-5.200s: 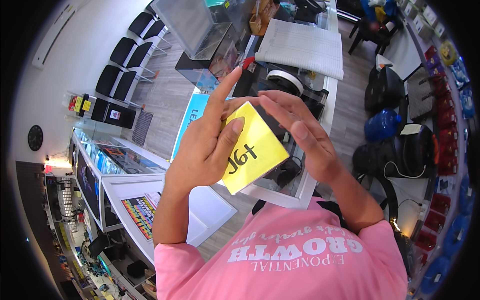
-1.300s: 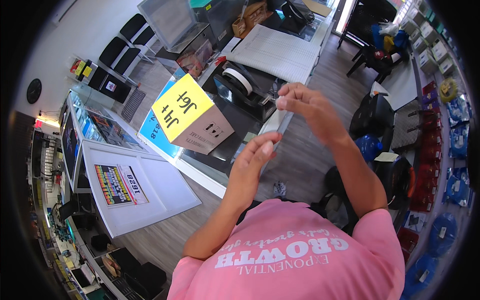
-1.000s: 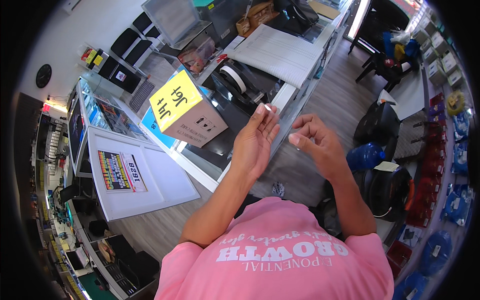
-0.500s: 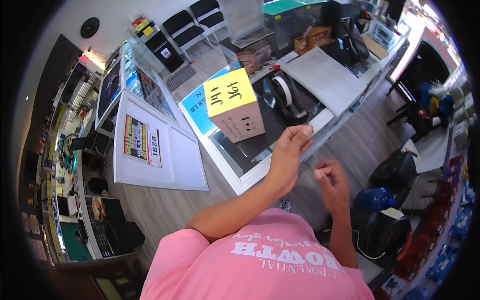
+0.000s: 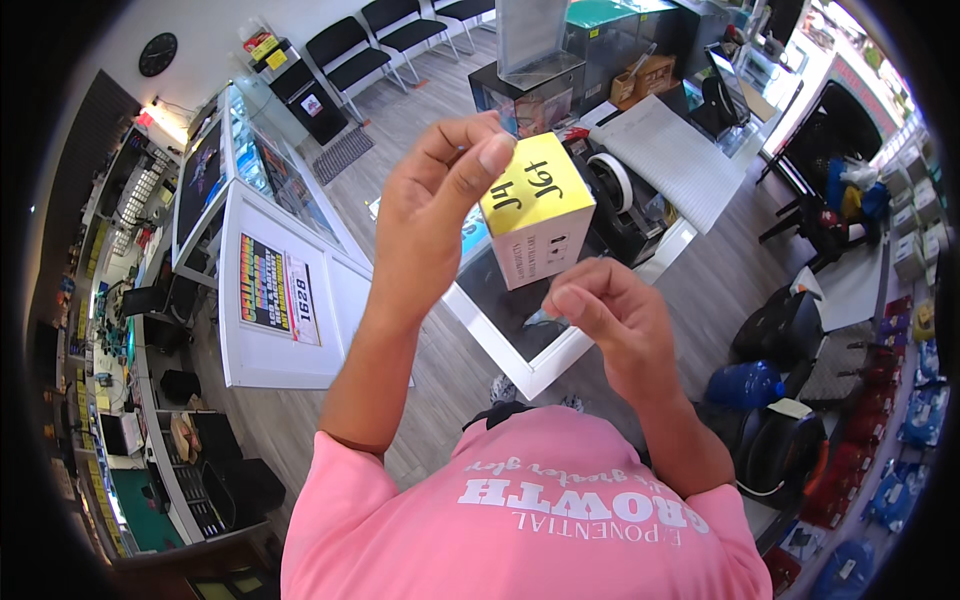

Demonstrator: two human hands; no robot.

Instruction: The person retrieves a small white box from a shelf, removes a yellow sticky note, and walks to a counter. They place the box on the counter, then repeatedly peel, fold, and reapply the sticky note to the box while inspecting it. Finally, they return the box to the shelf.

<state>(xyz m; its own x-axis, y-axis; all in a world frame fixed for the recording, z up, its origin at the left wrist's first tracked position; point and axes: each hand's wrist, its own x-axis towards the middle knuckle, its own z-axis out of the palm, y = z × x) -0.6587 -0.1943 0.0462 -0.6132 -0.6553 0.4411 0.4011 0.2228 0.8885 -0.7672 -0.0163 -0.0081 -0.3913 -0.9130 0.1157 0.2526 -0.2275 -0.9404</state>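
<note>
A small carton (image 5: 545, 245) with a bright yellow label (image 5: 545, 178) across its top stands on a glass counter (image 5: 505, 340) with a white frame. My left hand (image 5: 440, 190) is raised at the carton's left edge, thumb and fingers pinched together and covering part of the label. In front of the carton's lower right side is my right hand (image 5: 620, 320), its thumb and forefinger also pinched. A faint clear bit shows by those fingertips, too thin to name. What the left fingers hold, if anything, cannot be seen. Behind the carton sits a black tape dispenser (image 5: 625, 215).
A pale flat sheet (image 5: 685, 150) covers the counter's far right part. To the left stands a white panel (image 5: 290, 350) with posters on it. A blue water jug (image 5: 745, 385) and black chairs (image 5: 340, 55) are further off.
My left hand has gone from the counter's right edge up and left to the carton's top. The right hand has risen left to the carton's front. The view has shifted slightly.
</note>
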